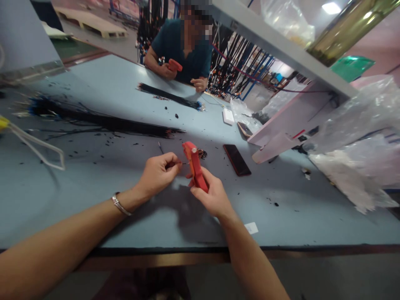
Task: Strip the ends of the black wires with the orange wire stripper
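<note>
My right hand (214, 193) is wrapped round the handles of a red wire stripper (196, 164), held upright over the table. Just left of its jaws, my left hand (161, 173) pinches a thin wire, whose end points toward the tool. I cannot tell whether the jaws touch it. Behind the left fingers, a short dark cable end (160, 146) sticks up. A small pile of cut wire scraps (202, 154) lies behind the stripper. Beyond my hands stretches a thick bundle of black cables (109, 123) with blue ends at the left.
Across the table (125, 225), a person (170, 41) holds a similar red tool (175, 65) behind a smaller cable bundle (170, 96). A phone (236, 160) lies right of my hands. Plastic bags (359, 166) and a shelf post (281, 121) stand at the right; a white wire loop (40, 148) at the left.
</note>
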`<move>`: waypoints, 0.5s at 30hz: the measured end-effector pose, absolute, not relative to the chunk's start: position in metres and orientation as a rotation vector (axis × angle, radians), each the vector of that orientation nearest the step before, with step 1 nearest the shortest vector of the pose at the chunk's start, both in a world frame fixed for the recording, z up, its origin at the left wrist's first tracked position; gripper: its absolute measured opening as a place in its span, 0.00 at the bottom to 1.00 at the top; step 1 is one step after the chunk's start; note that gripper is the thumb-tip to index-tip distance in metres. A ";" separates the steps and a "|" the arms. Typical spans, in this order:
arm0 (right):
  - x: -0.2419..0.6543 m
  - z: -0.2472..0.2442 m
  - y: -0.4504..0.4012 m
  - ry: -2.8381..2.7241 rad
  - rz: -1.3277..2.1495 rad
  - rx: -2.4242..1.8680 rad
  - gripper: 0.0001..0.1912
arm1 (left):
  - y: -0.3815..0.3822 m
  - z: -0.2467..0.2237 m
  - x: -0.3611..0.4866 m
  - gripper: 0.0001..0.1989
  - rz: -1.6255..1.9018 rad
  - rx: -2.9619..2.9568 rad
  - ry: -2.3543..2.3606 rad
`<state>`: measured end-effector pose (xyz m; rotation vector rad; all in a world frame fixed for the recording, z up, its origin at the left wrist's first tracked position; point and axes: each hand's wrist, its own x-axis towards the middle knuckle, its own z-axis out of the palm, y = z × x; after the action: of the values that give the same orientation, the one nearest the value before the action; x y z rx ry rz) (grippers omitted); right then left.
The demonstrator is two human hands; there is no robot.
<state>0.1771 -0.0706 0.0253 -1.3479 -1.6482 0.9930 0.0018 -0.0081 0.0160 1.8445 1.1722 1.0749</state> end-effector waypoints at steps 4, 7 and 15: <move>0.172 0.017 -0.072 -1.872 0.551 -1.369 0.31 | -0.008 0.015 0.001 0.17 1.104 1.709 1.064; 0.169 0.009 -0.071 -1.935 0.376 -1.362 0.31 | -0.008 0.016 0.002 0.20 1.120 1.600 0.992; 0.169 0.005 -0.071 -1.988 0.091 -1.342 0.36 | -0.009 0.012 0.005 0.14 1.081 1.443 0.939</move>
<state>0.1689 -0.0708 0.0050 -1.3421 -1.9881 0.0905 0.0052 -0.0094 0.0122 1.4430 0.9386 1.0806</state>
